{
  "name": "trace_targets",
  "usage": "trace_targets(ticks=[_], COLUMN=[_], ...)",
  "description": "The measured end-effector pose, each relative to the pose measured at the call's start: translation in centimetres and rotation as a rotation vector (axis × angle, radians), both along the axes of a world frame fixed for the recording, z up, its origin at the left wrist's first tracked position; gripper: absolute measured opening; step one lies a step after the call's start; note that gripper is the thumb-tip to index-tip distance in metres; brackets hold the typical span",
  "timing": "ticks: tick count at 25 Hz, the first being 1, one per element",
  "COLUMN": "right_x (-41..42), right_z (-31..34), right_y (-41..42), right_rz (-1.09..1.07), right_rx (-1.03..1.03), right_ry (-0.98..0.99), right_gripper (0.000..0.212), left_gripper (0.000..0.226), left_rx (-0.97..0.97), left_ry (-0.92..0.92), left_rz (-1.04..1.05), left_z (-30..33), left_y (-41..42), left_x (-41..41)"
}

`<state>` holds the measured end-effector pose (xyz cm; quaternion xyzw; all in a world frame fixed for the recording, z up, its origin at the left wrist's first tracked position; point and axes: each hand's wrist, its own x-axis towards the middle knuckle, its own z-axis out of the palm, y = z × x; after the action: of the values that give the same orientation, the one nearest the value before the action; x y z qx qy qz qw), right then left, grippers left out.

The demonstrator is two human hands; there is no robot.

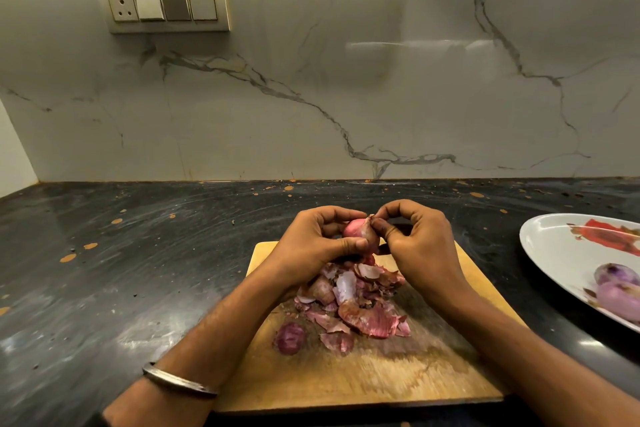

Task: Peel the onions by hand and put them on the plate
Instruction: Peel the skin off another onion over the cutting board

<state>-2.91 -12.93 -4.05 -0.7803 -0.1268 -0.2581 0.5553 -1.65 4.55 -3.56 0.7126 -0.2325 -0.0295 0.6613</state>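
- Onion (pixel 358 230) held above the cutting board (pixel 346 374), partly skinned.
- Left hand (pixel 318 243) cups and grips it; right hand (pixel 415 239) pinches a skin flap at its top.
- Step, judged: peeling underway. Next: pull the flap free.
- Peel pile (pixel 353 305) below; two peeled onions (pixel 618 288) on the plate (pixel 554 246), right.
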Motion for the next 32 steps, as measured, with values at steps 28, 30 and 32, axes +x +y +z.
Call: trace_targets(ticks=[28, 30, 32], right_x=[0.3, 0.3, 0.3], right_z=[0.1, 0.2, 0.2], right_y=[0.1, -0.1, -0.1], right_rz=[-0.033, 0.012, 0.192], right_rx=[-0.189, -0.068, 0.051], right_ry=[0.098, 0.115, 0.189], right_gripper=[0.016, 0.012, 0.027], left_gripper=[0.032, 0.028, 0.023], left_rx=[-0.206, -0.174, -0.189], left_ry=[0.284, 0.255, 0.243], left_rz=[0.030, 0.013, -0.009], left_z=[1.3, 1.2, 1.0], left_y=[0.6, 0.6, 0.4], left_x=[0.3, 0.4, 0.4])
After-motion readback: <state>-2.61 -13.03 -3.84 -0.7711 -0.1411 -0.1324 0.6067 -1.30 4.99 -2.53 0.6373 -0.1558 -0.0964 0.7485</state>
